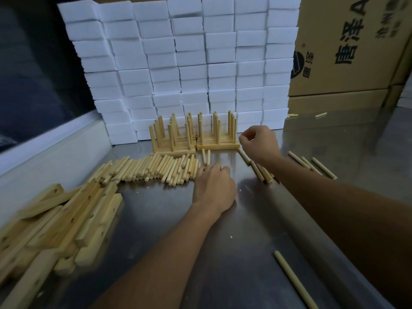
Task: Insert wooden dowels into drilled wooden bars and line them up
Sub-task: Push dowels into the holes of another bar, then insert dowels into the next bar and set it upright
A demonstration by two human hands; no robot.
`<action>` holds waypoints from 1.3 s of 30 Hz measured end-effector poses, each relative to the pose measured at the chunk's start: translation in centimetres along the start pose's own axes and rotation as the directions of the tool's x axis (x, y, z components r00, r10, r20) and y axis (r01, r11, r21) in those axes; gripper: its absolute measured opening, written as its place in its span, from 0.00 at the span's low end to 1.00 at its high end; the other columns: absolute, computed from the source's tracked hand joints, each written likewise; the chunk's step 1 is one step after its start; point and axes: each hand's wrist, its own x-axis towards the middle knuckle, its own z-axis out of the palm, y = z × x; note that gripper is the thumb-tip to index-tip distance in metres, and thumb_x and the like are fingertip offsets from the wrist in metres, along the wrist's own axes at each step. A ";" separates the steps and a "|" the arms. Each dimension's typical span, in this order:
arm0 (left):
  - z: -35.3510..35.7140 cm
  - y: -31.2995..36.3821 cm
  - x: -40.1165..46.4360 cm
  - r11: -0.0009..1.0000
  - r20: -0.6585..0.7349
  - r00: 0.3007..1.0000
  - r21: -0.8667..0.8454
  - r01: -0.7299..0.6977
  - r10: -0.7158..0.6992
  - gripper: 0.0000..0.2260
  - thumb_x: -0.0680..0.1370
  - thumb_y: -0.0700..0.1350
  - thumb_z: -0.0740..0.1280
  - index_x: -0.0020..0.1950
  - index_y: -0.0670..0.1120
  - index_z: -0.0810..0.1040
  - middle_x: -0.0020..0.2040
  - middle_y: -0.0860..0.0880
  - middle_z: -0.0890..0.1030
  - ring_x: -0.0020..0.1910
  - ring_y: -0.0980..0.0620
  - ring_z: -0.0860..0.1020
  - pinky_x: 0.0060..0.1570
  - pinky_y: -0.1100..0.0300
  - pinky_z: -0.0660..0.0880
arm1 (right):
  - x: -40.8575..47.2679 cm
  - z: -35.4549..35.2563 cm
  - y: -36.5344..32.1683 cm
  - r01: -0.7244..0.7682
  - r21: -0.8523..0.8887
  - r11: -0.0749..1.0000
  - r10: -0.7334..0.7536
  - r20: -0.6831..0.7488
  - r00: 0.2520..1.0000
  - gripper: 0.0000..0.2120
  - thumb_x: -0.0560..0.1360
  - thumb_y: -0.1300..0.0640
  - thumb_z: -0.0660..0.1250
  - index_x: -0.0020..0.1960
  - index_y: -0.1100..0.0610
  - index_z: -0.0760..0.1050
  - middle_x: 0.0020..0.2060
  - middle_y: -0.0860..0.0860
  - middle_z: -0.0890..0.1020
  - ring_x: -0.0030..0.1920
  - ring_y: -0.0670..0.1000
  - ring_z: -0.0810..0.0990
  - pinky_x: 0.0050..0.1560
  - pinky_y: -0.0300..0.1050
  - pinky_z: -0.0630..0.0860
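**A:** At the far left, what lies on the tabletop (pixel 256 253)?

**B:** A loose heap of drilled wooden bars (pixel 66 219), overlapping at angles, holes visible along their faces. The tabletop is shiny metal.

**A:** And moving right from there?

**B:** A wide spread of loose dowels (pixel 151 168) lying side by side, just beyond the bars. Behind the spread, against a wall of stacked white foam blocks (pixel 178 63), stand the finished bars (pixel 196 143): two groups side by side, each with dowels pointing straight up.

**A:** Where are the hands?

**B:** The left hand (pixel 214 186) rests palm down at the right edge of the dowel spread, its fingertips touching the nearest dowels. Whether it grips one cannot be told, since the fingers curl away from the camera. The right hand (pixel 259 141) is farther back, just beside the right end of the finished bars, with thumb and forefinger brought together in a pinch. Anything between them is too small to make out. The hands are apart, the right one beyond the left.

**A:** What sits further right?

**B:** A few dowels (pixel 260 172) lie under the right forearm, three more (pixel 312 163) beyond it, and a single dowel (pixel 292 279) lies near the front edge. Cardboard boxes (pixel 345 52) with printed characters stand at the back right.
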 end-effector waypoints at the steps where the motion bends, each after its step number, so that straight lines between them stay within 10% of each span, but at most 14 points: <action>1: -0.3 0.0 -0.5 1.000 0.000 1.000 -0.008 0.003 -0.003 0.12 0.81 0.46 0.56 0.54 0.45 0.78 0.52 0.46 0.78 0.54 0.47 0.74 0.58 0.52 0.66 | -0.7 -0.1 -0.3 0.002 0.030 1.000 -0.001 -0.014 1.000 0.05 0.77 0.58 0.67 0.43 0.53 0.80 0.38 0.46 0.83 0.39 0.45 0.81 0.38 0.39 0.76; 15: -4.2 -3.9 -5.3 0.979 -0.119 0.980 0.109 0.175 -0.162 0.12 0.80 0.48 0.57 0.50 0.48 0.80 0.47 0.51 0.78 0.49 0.49 0.74 0.61 0.49 0.63 | -9.0 0.6 -1.8 -0.004 0.286 0.958 0.042 -0.126 0.991 0.04 0.78 0.56 0.68 0.45 0.48 0.77 0.32 0.48 0.82 0.34 0.48 0.81 0.36 0.38 0.78; 28: -6.6 -8.2 -5.4 0.687 -0.118 0.728 0.259 0.679 -0.675 0.11 0.76 0.48 0.67 0.58 0.50 0.78 0.65 0.45 0.73 0.67 0.42 0.67 0.66 0.38 0.60 | -9.2 0.2 -1.3 -0.112 0.368 0.923 0.155 -0.091 0.984 0.04 0.77 0.57 0.68 0.46 0.55 0.81 0.30 0.51 0.83 0.32 0.50 0.82 0.34 0.41 0.76; 39: -7.4 -8.7 -5.6 0.652 -0.151 0.694 0.248 0.716 -0.704 0.15 0.77 0.40 0.66 0.63 0.46 0.75 0.66 0.40 0.70 0.65 0.40 0.67 0.59 0.44 0.68 | -9.2 -0.1 -1.4 -0.171 0.387 0.906 0.206 -0.050 0.977 0.03 0.78 0.56 0.68 0.48 0.55 0.80 0.33 0.53 0.83 0.34 0.50 0.82 0.40 0.48 0.83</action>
